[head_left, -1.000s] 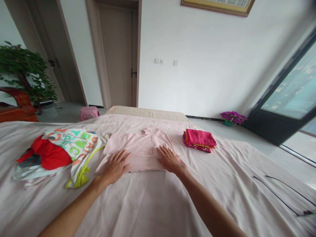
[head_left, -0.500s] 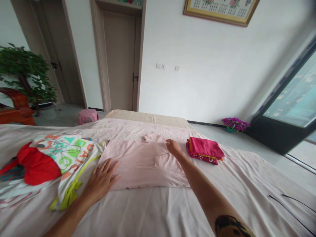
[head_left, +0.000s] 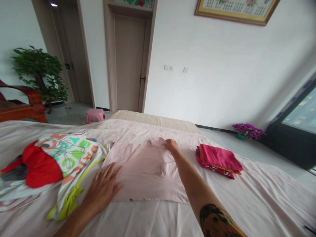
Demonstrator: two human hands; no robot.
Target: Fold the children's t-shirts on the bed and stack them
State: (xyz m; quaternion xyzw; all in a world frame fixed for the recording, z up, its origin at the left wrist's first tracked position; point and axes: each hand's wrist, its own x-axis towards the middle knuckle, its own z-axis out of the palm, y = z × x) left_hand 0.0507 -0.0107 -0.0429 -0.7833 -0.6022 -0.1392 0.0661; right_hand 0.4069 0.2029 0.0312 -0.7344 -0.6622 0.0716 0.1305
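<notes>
A pale pink shirt lies spread on the bed, partly folded, with its near edge toward me. My left hand rests flat on the shirt's left side, fingers stretched out. At the far right edge, my right hand has its fingers closed on the shirt's cloth beside a folded-over part; the fingertips are partly hidden. To the right of the right forearm sits a stack of folded clothes, crimson on top with yellow showing between layers.
Left of the shirt is a loose heap of clothes: a printed white top with yellow-green trim and a red garment. A pale sheet covers the bed. Beyond it stand a pink stool, a wooden chair and purple flowers.
My view has shifted, so the room and clothes appear moved rightward. My left hand stays flat on the shirt and my right hand stays at its far edge.
</notes>
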